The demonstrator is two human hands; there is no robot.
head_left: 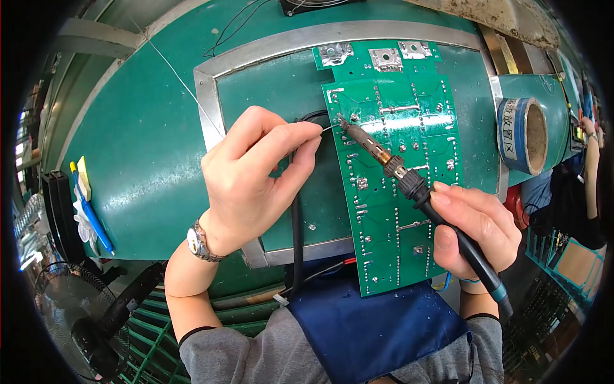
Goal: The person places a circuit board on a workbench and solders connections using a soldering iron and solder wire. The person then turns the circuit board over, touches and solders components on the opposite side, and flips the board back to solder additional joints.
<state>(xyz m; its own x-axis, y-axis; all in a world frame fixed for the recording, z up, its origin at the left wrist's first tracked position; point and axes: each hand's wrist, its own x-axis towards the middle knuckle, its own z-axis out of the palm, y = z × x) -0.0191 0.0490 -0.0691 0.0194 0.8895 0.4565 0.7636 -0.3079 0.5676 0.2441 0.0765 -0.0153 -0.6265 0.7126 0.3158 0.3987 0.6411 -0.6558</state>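
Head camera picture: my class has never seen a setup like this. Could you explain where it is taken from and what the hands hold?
No machine here: these are a person's own bare hands, seen from above by a wide fisheye camera on the head, which bends straight edges. The right hand holds a soldering iron, its tip at a green circuit board. The left hand pinches a thin wire near that tip. The green table also bears a metal frame and a tape roll.

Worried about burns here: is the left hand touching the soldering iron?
Apart. The head view plainly shows a gap between the left hand and the soldering iron, even at its tip.
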